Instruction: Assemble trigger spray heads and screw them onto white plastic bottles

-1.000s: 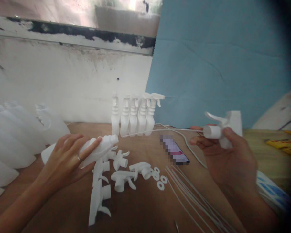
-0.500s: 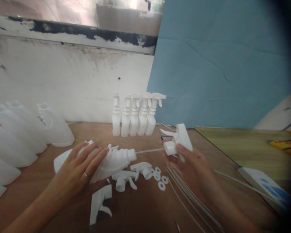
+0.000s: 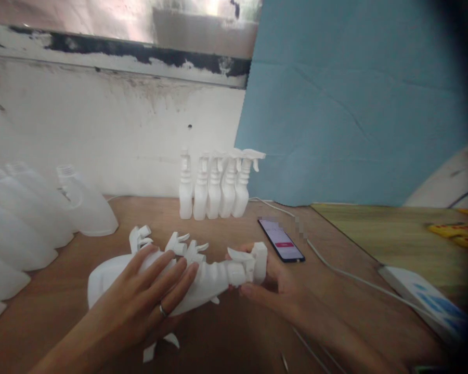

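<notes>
A white spray bottle (image 3: pixel 214 278) lies on its side, its neck toward the right. My left hand (image 3: pixel 148 291), wearing a ring, is wrapped over the bottle's body. At the neck, my right hand (image 3: pixel 269 285) grips a white trigger sprayer (image 3: pixel 247 262), whose collar sits against the bottle's mouth. The tube is out of sight. Loose trigger heads (image 3: pixel 177 243) lie just behind the bottle, and another trigger head (image 3: pixel 171 340) shows partly below my left hand.
Several white spray bottles (image 3: pixel 228 192) stand in a row by the wall. Large translucent jugs (image 3: pixel 88 208) crowd the left side. A phone (image 3: pixel 281 240) lies behind my right hand, a cable (image 3: pixel 343 272) runs past it, and a white-and-blue power strip (image 3: pixel 421 296) is at the right.
My right hand has moved left and down, bringing the trigger sprayer to the bottle's neck; its tube has gone from view. The phone is now uncovered. The bottle has shifted slightly right and down.
</notes>
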Motion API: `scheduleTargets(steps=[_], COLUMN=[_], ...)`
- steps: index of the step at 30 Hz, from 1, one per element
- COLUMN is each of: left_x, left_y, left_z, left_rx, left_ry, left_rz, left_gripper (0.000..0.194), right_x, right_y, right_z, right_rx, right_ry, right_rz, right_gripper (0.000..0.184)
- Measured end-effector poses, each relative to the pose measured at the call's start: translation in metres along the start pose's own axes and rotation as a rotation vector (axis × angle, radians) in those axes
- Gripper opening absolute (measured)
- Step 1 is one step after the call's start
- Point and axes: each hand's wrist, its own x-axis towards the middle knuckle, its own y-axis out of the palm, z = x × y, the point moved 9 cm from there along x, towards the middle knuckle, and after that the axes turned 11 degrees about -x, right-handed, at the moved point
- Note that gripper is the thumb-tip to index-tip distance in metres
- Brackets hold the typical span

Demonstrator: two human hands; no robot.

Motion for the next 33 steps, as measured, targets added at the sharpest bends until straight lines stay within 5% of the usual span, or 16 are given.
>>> scheduleTargets(steps=[8, 18, 28, 33], left_x=[0.002, 0.003, 0.001, 0.001], left_y=[0.000, -0.001, 0.004, 0.004], left_z=[-0.003, -0.003, -0.002, -0.002], left_rx=[0.020, -0.025, -0.061, -0.054], left_ry=[-0.004, -0.010, -0.024, -0.033], left_rz=[0.002, -0.009, 0.008, 0.012], left_gripper=[0.050, 0.051, 0.058, 0.053], right_x=[0.001, 0.001, 0.000, 0.000], right_y=[0.004, 0.006, 0.005, 0.005], right_z=[-0.020, -0.012, -0.016, -0.014], right_rx=[0.001, 0.008, -0.061, -0.029], right_ry=[0.031, 0.013, 0.056, -0.002], right_rz=[-0.162, -0.148, -0.161, -0.158], right_gripper=[0.045, 0.053, 0.040, 0.053])
